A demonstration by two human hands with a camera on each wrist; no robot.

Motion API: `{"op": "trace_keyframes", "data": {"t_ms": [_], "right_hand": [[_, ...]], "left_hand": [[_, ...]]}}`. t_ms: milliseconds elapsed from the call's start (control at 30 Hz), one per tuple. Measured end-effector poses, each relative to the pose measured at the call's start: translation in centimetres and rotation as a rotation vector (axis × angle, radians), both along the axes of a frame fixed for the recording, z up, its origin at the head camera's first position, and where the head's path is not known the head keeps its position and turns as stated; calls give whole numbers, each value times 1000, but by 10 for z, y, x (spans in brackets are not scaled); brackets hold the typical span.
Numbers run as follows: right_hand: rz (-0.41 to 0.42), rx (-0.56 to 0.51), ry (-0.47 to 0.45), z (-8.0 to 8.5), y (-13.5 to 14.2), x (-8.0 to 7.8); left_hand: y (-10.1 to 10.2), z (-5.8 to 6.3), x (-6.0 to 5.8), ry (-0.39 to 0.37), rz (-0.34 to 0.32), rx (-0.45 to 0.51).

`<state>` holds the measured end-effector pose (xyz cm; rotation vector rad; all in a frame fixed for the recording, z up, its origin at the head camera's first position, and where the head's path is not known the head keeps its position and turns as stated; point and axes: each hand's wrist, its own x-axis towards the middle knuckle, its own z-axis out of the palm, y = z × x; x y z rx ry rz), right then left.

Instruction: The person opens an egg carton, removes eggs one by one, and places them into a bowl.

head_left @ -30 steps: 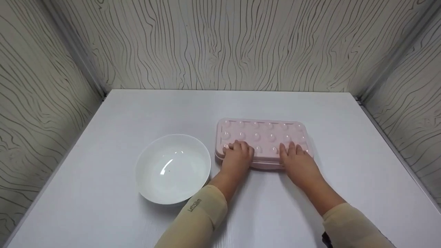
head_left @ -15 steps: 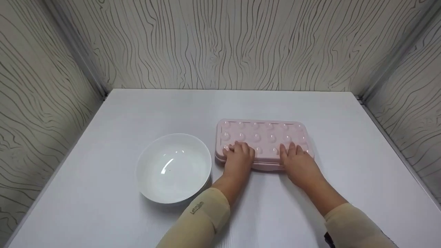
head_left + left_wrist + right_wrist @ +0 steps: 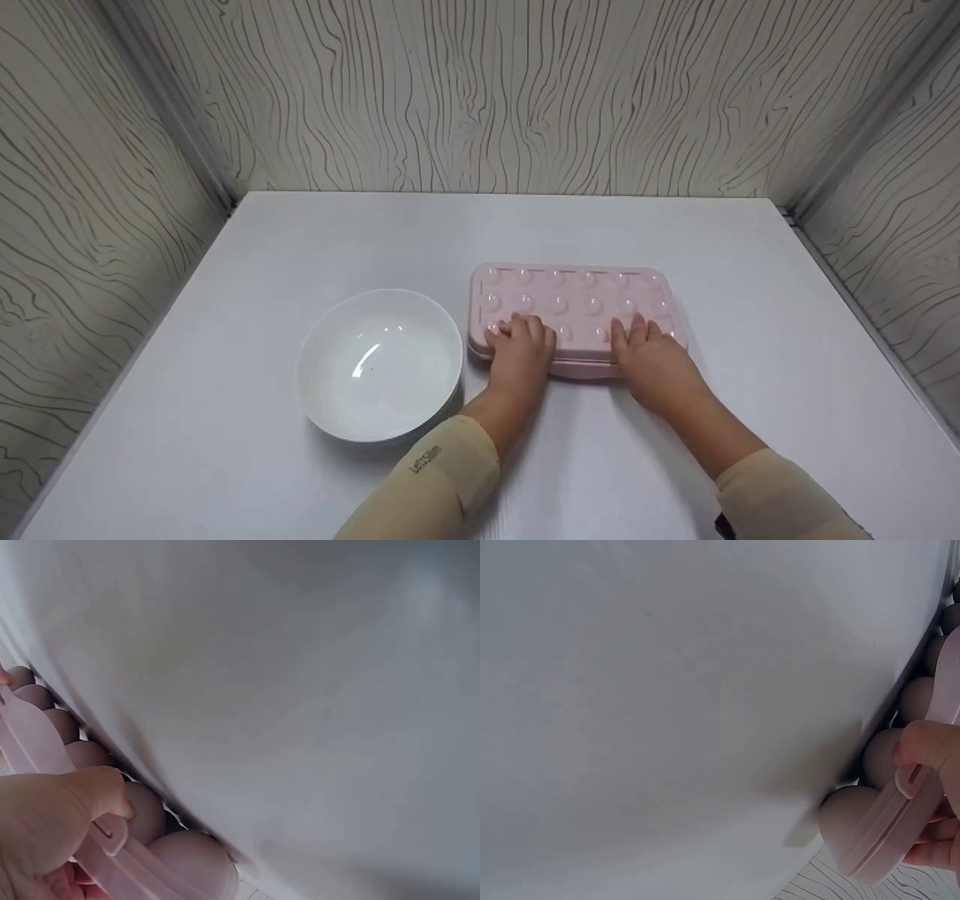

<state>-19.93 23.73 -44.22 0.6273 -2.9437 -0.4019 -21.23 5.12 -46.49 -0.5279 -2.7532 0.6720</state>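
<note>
A pink egg box [image 3: 574, 291] with rows of small domes on its lid lies closed on the white table. My left hand [image 3: 519, 356] grips its front edge near the left end, fingers bent over the lid. Toward the other end, my right hand [image 3: 660, 367] holds the same edge, fingertips on top. In the left wrist view, the thumb [image 3: 101, 791] reaches below a latch [image 3: 112, 836] onto the rounded cups [image 3: 191, 855]. The right wrist view has the other thumb [image 3: 919, 742] beside a second latch [image 3: 911, 781]. The inside of the box is hidden.
A large white bowl [image 3: 379, 375] stands left of the box, close to the left forearm. Wood-grain panels [image 3: 465, 97] enclose the white table [image 3: 360, 232] at the back and on both sides.
The egg box has slid slightly toward me, with both hands keeping their hold along its front edge. The bowl has stayed in place; the head view has shifted a little.
</note>
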Motion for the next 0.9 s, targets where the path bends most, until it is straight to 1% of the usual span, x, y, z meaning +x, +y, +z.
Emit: {"op": "trace_keyframes", "data": {"t_ms": [67,167,267,333,500,600,700,800,900], "right_hand": [[-4,-10,-13,2,0,1],[-9,-24,-31,7,0,1],[-3,-37,-50,13,1,2],[2,-60,-72,16,2,3],[16,-105,-139,24,8,4],[26,-116,-165,28,11,4],[22,-117,-176,36,14,3],[26,-124,-169,48,17,0],[57,-139,-146,64,21,-6]], "left_hand": [[0,3,1,-36,4,10],[0,12,3,-112,15,19],[-1,19,5,-184,32,31],[-2,23,7,-219,42,46],[-7,30,9,-286,58,132],[-10,38,9,-319,58,186],[-13,51,9,-348,48,220],[-20,70,11,-365,38,270],[-27,90,9,-386,47,339]]}}
